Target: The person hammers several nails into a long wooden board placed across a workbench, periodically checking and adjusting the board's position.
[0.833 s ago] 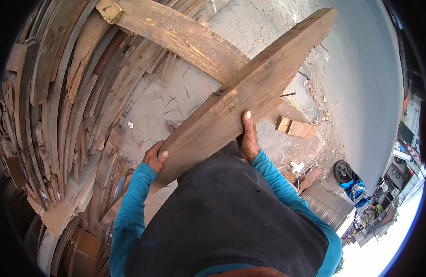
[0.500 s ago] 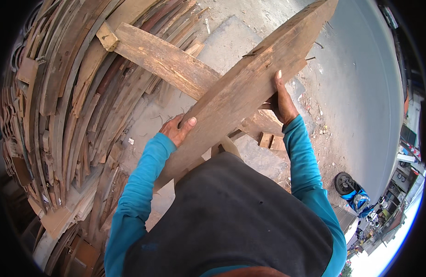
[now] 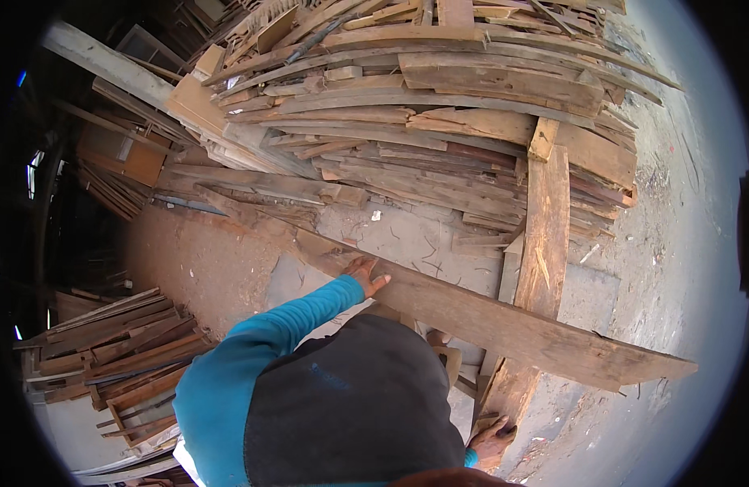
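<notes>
While the long plank (image 3: 504,325) lies slanted across an upright board (image 3: 545,243) before the wood pile (image 3: 439,122), the left hand (image 3: 365,274), arm stretched forward, presses flat on it with open fingers. Low down, the right hand (image 3: 492,442) grips the board's lower end.

Left arm: teal-sleeved, stretched forward and rightward from the near left shoulder. Left hand (image 3: 365,274): fingers spread, palm down, laid flat, thumb pointing right. Right arm: mostly hidden behind the torso, only a sliver of teal cuff showing. Right hand (image 3: 492,442): low at near right, fingers curled in a grip.
</notes>
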`<state>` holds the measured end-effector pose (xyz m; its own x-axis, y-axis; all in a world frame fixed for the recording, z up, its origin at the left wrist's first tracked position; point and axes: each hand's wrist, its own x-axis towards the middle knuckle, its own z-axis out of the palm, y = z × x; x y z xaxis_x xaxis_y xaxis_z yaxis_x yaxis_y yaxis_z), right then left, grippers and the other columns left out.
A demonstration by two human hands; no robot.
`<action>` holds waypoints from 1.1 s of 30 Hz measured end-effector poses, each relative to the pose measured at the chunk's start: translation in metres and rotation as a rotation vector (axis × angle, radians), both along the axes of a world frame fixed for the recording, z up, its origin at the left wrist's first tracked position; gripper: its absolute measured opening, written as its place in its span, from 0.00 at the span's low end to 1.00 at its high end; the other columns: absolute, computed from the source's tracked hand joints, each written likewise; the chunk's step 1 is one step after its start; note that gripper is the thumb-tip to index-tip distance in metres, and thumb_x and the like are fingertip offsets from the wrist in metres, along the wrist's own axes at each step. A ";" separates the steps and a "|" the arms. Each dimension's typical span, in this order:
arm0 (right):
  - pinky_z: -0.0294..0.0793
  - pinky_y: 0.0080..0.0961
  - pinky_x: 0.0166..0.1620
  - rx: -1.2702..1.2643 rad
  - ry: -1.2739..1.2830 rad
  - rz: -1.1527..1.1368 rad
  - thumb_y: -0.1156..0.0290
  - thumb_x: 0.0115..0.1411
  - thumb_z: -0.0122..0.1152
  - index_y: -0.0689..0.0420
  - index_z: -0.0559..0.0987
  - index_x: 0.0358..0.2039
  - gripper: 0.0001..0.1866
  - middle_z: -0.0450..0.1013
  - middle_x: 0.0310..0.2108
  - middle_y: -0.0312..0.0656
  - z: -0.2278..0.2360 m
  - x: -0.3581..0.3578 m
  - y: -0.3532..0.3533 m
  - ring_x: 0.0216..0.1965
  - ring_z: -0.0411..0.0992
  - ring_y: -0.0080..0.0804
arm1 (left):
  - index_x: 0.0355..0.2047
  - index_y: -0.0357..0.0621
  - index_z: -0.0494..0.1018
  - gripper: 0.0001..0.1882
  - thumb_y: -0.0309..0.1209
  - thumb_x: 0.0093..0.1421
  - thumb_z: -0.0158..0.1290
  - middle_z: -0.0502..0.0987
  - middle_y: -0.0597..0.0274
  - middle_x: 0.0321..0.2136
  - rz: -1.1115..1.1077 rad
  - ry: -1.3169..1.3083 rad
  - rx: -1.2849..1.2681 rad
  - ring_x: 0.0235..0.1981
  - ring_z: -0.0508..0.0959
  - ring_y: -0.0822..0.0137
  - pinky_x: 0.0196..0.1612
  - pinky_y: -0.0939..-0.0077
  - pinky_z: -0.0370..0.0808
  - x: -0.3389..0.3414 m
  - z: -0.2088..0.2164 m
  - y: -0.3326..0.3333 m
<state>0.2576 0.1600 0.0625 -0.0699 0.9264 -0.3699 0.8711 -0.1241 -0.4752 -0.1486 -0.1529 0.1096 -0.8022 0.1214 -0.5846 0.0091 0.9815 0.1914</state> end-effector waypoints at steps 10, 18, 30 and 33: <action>0.67 0.42 0.61 0.434 -0.004 0.020 0.46 0.69 0.51 0.69 0.70 0.59 0.35 0.69 0.57 0.59 0.017 -0.072 -0.002 0.57 0.69 0.51 | 0.64 0.35 0.63 0.40 0.54 0.62 0.57 0.74 0.44 0.56 0.747 0.040 0.829 0.52 0.78 0.50 0.52 0.55 0.78 -0.195 0.010 -0.146; 0.74 0.39 0.46 0.599 0.311 0.165 0.68 0.62 0.62 0.63 0.73 0.52 0.20 0.74 0.44 0.52 0.064 -0.244 -0.109 0.42 0.76 0.43 | 0.71 0.37 0.45 0.54 0.63 0.61 0.52 0.67 0.41 0.61 0.975 -0.208 1.800 0.59 0.71 0.47 0.63 0.53 0.72 -0.514 0.123 -0.203; 0.78 0.39 0.47 0.134 0.054 0.394 0.59 0.61 0.65 0.64 0.79 0.45 0.20 0.80 0.39 0.57 0.069 -0.231 -0.248 0.42 0.80 0.50 | 0.41 0.39 0.73 0.21 0.47 0.64 0.59 0.73 0.68 0.22 0.538 -0.444 1.652 0.18 0.71 0.78 0.17 0.85 0.71 -0.623 0.126 -0.143; 0.78 0.40 0.48 0.089 0.051 0.332 0.58 0.61 0.65 0.66 0.79 0.44 0.22 0.80 0.39 0.58 0.081 -0.224 -0.266 0.43 0.79 0.51 | 0.44 0.41 0.71 0.20 0.44 0.64 0.59 0.73 0.69 0.24 0.453 -0.300 1.687 0.18 0.70 0.78 0.17 0.83 0.70 -0.607 0.123 -0.128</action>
